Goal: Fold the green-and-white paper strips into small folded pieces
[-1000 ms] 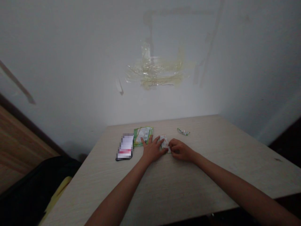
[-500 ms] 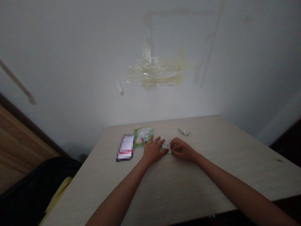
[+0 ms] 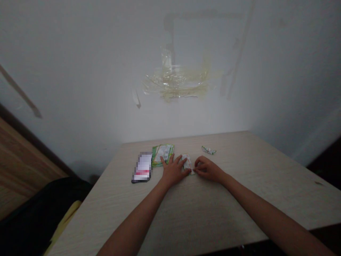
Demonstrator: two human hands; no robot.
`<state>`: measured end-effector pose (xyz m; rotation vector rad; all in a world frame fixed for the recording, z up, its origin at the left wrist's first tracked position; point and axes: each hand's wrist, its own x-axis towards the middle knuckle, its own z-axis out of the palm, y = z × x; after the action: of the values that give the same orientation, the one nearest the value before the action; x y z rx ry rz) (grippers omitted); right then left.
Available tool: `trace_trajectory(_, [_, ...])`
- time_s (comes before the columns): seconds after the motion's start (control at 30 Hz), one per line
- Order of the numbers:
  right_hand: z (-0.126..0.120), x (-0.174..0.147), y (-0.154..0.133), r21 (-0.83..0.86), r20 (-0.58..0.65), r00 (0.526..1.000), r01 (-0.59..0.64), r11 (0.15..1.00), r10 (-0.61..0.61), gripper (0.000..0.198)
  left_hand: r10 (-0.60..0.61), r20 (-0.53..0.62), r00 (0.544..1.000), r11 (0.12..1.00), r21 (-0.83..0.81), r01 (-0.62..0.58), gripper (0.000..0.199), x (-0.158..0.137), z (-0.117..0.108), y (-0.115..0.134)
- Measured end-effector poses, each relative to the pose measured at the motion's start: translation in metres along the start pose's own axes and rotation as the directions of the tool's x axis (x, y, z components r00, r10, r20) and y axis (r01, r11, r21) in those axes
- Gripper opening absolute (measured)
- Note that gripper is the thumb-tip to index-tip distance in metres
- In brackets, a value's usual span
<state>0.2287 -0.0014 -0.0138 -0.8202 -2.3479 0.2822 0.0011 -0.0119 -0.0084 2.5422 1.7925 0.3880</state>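
1. The left hand (image 3: 172, 172) lay spread, fingertips over a small, flat, white printed packet (image 3: 188, 163) nearer the worktop (image 3: 226, 206)'s back edge, apparently steadying it.
2. The right hand (image 3: 209, 169) was curled at the packet's right edge; grip unclear.
3. Flat green-and-white packets (image 3: 163, 153), stacked leftward, seemingly sat within reach.

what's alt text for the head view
The left hand spans green packets and a small printed packet on a pale table; the right hand is at the small printed packet's edge. A phone lies left, a crumpled wrapper beyond.
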Motion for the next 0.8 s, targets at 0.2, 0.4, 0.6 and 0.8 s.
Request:
trace_trajectory(0.2, [0.003, 0.002, 0.005, -0.132, -0.026, 1.000, -0.009, 0.991, 0.006, 0.013, 0.008, -0.007, 1.000, 1.000, 0.019, -0.008, 0.064, 0.000, 0.000, 0.000])
trace_trajectory(0.4, [0.006, 0.006, 0.006, -0.236, -0.049, 0.997, -0.068, 0.969, 0.058, 0.016, 0.001, 0.008, 1.000, 0.999, 0.036, -0.001, 0.065, 0.000, 0.000, 0.000])
trace_trajectory(0.6, [0.011, 0.013, 0.012, -0.321, -0.058, 0.993, -0.116, 0.940, 0.103, 0.020, 0.011, -0.004, 1.000, 1.000, 0.020, -0.011, 0.064, 0.001, 0.001, 0.000])
trace_trajectory(0.8, [0.013, 0.021, 0.018, -0.364, -0.043, 0.990, -0.144, 0.920, 0.138, 0.021, 0.018, -0.005, 1.000, 1.000, 0.016, -0.018, 0.064, 0.001, 0.002, -0.001])
